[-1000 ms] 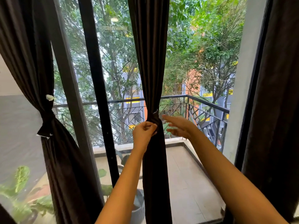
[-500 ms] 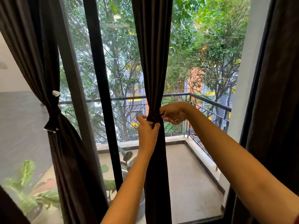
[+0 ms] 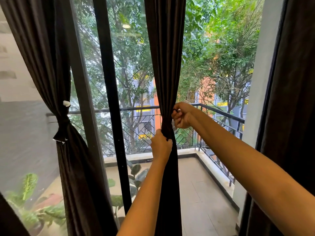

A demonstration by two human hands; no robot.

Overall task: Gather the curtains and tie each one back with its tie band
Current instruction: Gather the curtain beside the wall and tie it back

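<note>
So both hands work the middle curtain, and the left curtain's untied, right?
No: the head view shows the left curtain tied by its band. The left hand grips the middle curtain; the right hand pinches what looks like its tie band.

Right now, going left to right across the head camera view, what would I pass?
Tied curtain → black window frame → middle curtain → right hand → white pillar → right curtain

Balcony railing, trees, leafy plants
</note>
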